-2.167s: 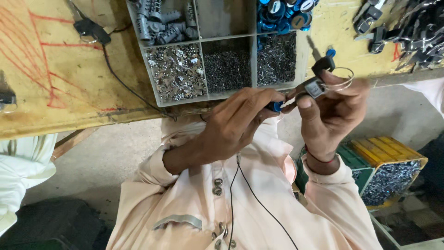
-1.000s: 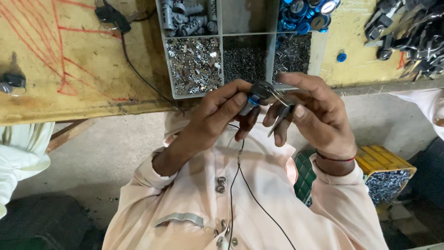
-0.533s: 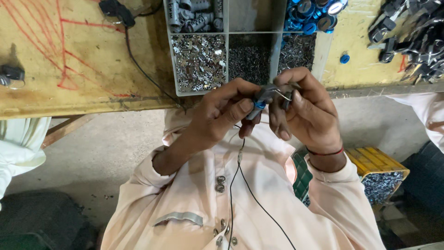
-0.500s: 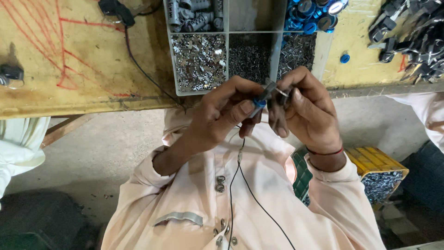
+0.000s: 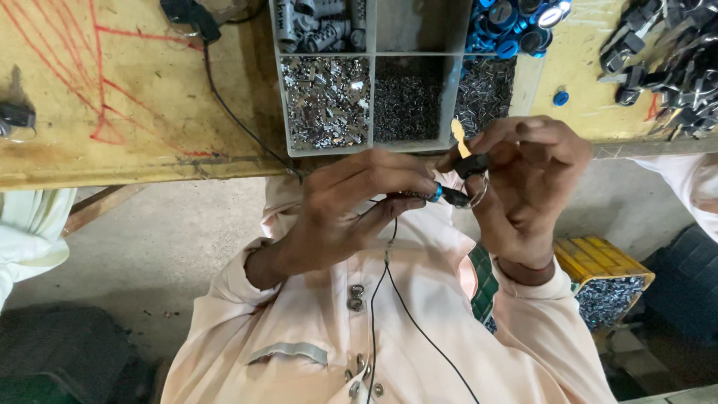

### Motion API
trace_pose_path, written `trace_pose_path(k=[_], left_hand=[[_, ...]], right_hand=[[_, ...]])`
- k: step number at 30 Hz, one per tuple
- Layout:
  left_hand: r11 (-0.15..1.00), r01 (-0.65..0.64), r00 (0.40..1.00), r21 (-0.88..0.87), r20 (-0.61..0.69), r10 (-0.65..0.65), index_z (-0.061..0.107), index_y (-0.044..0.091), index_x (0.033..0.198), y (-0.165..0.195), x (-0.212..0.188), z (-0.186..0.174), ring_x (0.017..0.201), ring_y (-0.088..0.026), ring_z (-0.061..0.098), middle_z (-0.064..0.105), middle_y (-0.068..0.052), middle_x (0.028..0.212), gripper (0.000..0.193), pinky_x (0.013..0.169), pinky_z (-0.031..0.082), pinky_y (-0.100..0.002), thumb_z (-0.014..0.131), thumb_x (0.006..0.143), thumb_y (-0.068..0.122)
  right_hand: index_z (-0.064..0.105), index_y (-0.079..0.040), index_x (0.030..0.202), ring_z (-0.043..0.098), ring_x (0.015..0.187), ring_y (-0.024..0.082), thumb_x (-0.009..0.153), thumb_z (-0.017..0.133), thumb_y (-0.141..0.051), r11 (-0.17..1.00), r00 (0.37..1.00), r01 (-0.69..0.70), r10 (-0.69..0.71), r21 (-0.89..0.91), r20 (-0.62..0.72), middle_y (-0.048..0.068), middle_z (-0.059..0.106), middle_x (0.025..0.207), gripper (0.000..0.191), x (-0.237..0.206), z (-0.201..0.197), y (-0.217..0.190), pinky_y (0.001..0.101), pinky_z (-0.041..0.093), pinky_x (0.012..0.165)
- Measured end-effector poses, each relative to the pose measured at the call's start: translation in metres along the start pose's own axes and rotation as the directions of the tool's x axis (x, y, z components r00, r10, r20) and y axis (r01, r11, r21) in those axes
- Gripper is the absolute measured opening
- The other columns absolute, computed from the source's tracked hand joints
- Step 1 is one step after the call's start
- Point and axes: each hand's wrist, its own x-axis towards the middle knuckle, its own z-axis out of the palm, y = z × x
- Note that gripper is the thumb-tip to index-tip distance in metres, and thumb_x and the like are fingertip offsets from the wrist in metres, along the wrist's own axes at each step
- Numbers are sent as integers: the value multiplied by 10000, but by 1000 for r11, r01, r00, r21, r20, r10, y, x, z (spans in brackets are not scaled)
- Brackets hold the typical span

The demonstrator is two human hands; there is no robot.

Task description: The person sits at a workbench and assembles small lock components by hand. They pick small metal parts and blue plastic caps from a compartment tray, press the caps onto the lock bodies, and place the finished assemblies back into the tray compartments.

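Note:
My left hand (image 5: 351,206) pinches a small black part with a blue ring (image 5: 443,195) between thumb and fingers. My right hand (image 5: 527,183) meets it from the right, fingers curled around a black piece with a thin metal ring (image 5: 474,182). The two pieces touch between my fingertips, just below the workbench edge (image 5: 149,168). A thin black wire (image 5: 419,329) hangs from my left hand down over my pale pink shirt.
A grey compartment tray (image 5: 372,82) on the yellow bench holds small metal parts, grey plugs and blue caps (image 5: 516,22). Black and metal pieces (image 5: 666,52) pile at the far right. A yellow crate of metal parts (image 5: 606,277) stands on the floor. Another person's pale sleeve (image 5: 30,232) is at the left.
My hands have come together and dropped slightly from the tray toward the bench edge. The ringed piece my right hand held apart now touches the blue-ringed part in my left.

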Motion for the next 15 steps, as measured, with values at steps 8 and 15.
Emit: trace_pose_path(k=[8, 15], left_hand=[[899, 181, 975, -398, -47, -217, 638, 67, 1245, -10, -7, 14, 1040, -121, 753, 729, -84, 1161, 287, 875, 664, -299, 786, 1003, 29], [915, 215, 973, -340, 150, -173, 565, 40, 1285, -13, -13, 1, 803, -65, 684, 686, -16, 940, 344, 711, 571, -223, 749, 1021, 163]], right_hand=[[514, -43, 1359, 664, 1167, 290, 931, 711, -69, 889, 961, 202, -100, -410, 258, 164, 533, 1344, 473, -12, -13, 3, 402, 593, 988], [734, -108, 1253, 766, 947, 163, 858, 790, -206, 855, 509, 373, 137, -362, 850, 44, 757, 1188, 411, 53, -47, -67, 316, 622, 749]])
